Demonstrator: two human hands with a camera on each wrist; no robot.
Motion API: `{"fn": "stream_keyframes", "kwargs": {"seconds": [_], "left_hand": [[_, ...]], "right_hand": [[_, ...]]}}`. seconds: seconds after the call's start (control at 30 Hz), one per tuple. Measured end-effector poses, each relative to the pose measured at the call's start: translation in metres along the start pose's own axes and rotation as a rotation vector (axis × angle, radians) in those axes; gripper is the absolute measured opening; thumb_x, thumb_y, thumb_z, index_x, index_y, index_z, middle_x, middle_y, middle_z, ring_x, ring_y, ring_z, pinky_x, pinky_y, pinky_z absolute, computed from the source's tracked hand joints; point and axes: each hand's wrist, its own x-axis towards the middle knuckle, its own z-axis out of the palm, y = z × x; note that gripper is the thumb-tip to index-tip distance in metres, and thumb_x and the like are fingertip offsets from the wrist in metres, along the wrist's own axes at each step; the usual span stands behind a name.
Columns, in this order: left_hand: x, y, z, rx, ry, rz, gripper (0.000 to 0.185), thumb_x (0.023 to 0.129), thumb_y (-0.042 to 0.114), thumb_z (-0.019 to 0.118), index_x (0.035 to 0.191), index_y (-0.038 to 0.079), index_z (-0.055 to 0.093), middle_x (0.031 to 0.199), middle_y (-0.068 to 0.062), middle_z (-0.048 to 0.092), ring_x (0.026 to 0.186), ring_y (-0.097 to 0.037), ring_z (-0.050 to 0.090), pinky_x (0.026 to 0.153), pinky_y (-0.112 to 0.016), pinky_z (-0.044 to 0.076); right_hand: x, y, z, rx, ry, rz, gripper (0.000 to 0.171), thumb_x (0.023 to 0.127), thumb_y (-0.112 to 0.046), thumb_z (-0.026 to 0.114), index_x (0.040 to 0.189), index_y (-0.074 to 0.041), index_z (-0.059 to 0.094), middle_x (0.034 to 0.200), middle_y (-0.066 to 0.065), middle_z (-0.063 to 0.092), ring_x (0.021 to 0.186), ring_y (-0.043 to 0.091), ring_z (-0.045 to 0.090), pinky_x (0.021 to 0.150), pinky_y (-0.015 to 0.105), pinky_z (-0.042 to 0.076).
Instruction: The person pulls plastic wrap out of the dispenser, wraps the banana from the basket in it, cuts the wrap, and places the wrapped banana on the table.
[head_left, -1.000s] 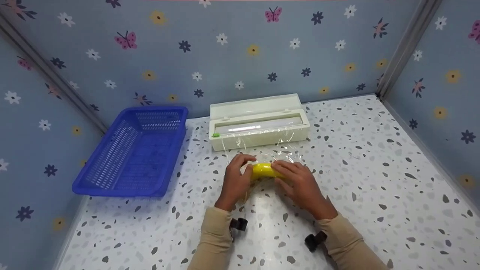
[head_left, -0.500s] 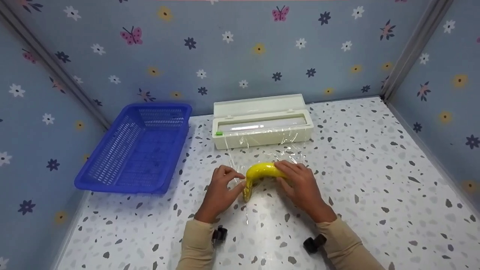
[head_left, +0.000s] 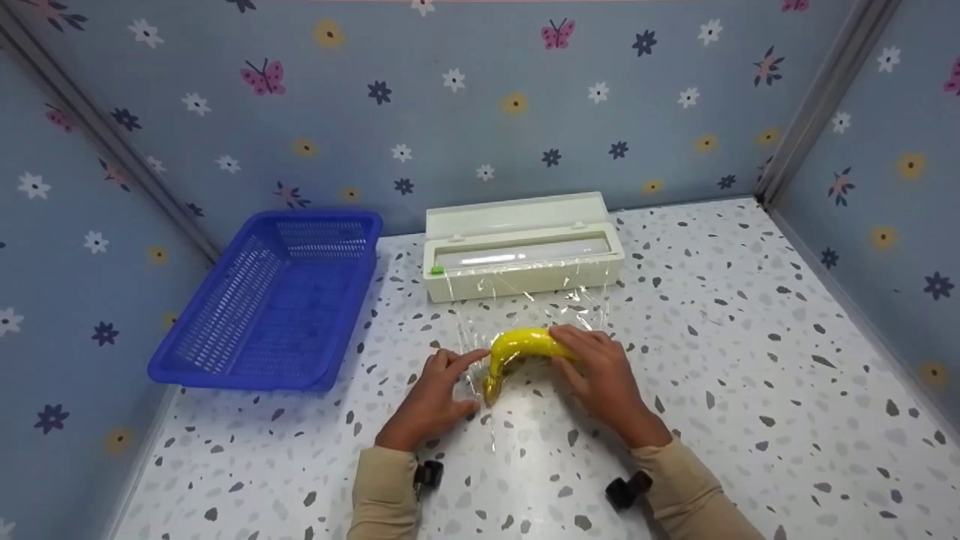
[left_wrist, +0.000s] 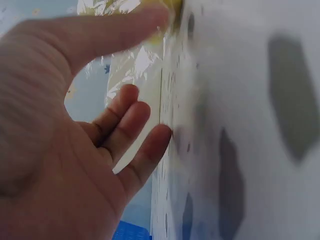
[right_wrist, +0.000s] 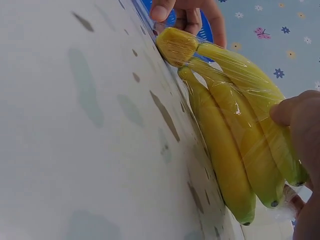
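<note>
A bunch of yellow bananas (head_left: pixel 525 343), wrapped in clear cling film, lies in front of the cling film dispenser (head_left: pixel 525 283). In the right wrist view, several bananas (right_wrist: pixel 222 140) join at a stem end under the shiny film. My right hand (head_left: pixel 606 382) grips the bunch at its right end, thumb on the near side and fingers over the top. On the left, my left hand (head_left: pixel 431 405) is spread, its index finger reaching to the film at the bananas' bend and its thumb near the stem. Cling film (head_left: pixel 577 300) stretches from the dispenser to the bunch.
The dispenser's lid (head_left: pixel 517 211) stands raised, and a green slider (head_left: pixel 437 270) sits at its front left. To the left is a blue plastic basket (head_left: pixel 319 381). Flower-patterned walls (head_left: pixel 480 120) enclose the speckled table (head_left: pixel 750 360) at the back and sides.
My left hand has moved left and back off the bananas, uncovering the stem end, and its thumb and index finger have spread apart. My right hand keeps its grip on the bunch.
</note>
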Motion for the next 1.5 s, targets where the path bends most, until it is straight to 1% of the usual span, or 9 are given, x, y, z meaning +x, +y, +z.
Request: {"fn": "stream_keyframes", "kwargs": {"seconds": [0.27,0.4,0.53,0.67,1.0,1.13,1.23,1.4,1.5], "left_hand": [[0.001,0.002,0.003,0.107,-0.038,-0.027,0.103,0.071,0.024,0.092,0.154,0.04,0.034,0.106,-0.003,0.049,0.092,-0.017,0.048,0.08,-0.038,0.045],[0.006,0.008,0.005,0.131,0.006,0.003,0.088,0.076,0.02,0.087,0.15,0.031,0.041,0.103,-0.003,0.056,0.086,-0.016,0.054,0.076,-0.037,0.048],[0.008,0.012,0.006,0.082,0.042,0.016,0.071,0.083,0.009,0.08,0.144,0.024,0.048,0.091,0.004,0.06,0.079,-0.012,0.057,0.072,-0.033,0.05],[0.008,0.013,0.005,0.056,0.053,0.023,0.066,0.085,0.004,0.077,0.144,0.021,0.052,0.084,0.011,0.06,0.076,-0.007,0.058,0.072,-0.029,0.052],[0.003,0.011,0.003,0.142,0.121,0.1,0.047,0.091,0.014,0.074,0.137,0.017,0.063,0.089,0.007,0.059,0.075,-0.008,0.053,0.067,-0.027,0.049],[0.003,0.008,0.003,0.067,0.104,0.057,0.038,0.093,0.017,0.071,0.131,0.016,0.067,0.088,0.008,0.055,0.074,-0.009,0.052,0.064,-0.027,0.047],[0.006,0.007,0.004,-0.054,0.107,-0.005,0.03,0.094,0.013,0.069,0.124,0.016,0.072,0.087,0.009,0.056,0.077,-0.01,0.054,0.066,-0.03,0.047],[0.013,0.01,0.008,-0.25,0.144,-0.17,0.024,0.088,0.006,0.068,0.106,0.016,0.08,0.089,0.005,0.066,0.084,-0.015,0.059,0.076,-0.036,0.049],[0.017,0.014,0.01,-0.31,0.173,-0.274,0.019,0.084,0.009,0.069,0.098,0.016,0.081,0.091,0.002,0.069,0.085,-0.017,0.06,0.077,-0.037,0.048]], "right_hand": [[-0.001,0.001,0.0,0.017,-0.007,-0.011,0.049,0.089,-0.011,0.077,0.136,-0.014,0.063,0.134,0.008,0.064,0.108,0.026,0.061,0.089,0.045,0.047],[-0.001,0.001,-0.001,0.027,-0.01,0.002,0.049,0.089,-0.01,0.076,0.136,-0.014,0.063,0.134,0.008,0.063,0.108,0.026,0.06,0.09,0.045,0.046],[-0.001,0.0,0.0,0.027,0.005,0.002,0.049,0.087,-0.009,0.078,0.135,-0.013,0.064,0.134,0.006,0.064,0.107,0.027,0.061,0.09,0.047,0.046],[-0.001,0.001,0.001,0.025,0.026,-0.007,0.05,0.085,-0.007,0.079,0.133,-0.012,0.065,0.132,0.008,0.065,0.104,0.028,0.061,0.088,0.048,0.047],[0.0,0.002,0.001,0.024,0.005,-0.009,0.05,0.086,-0.006,0.078,0.133,-0.013,0.064,0.132,0.008,0.065,0.104,0.028,0.062,0.089,0.048,0.047],[0.0,0.002,0.0,0.037,-0.004,-0.01,0.05,0.086,-0.006,0.078,0.133,-0.013,0.064,0.132,0.008,0.065,0.104,0.028,0.061,0.089,0.048,0.046],[0.0,0.001,-0.001,0.047,-0.01,-0.005,0.05,0.086,-0.006,0.078,0.133,-0.013,0.064,0.132,0.008,0.065,0.104,0.029,0.061,0.089,0.047,0.046],[0.0,0.001,-0.002,0.054,-0.017,-0.01,0.05,0.086,-0.005,0.077,0.133,-0.013,0.064,0.132,0.009,0.065,0.104,0.029,0.06,0.089,0.047,0.045],[0.0,0.002,-0.002,0.054,-0.01,-0.021,0.049,0.086,-0.005,0.077,0.133,-0.013,0.064,0.132,0.008,0.065,0.104,0.029,0.061,0.088,0.047,0.045]]}}
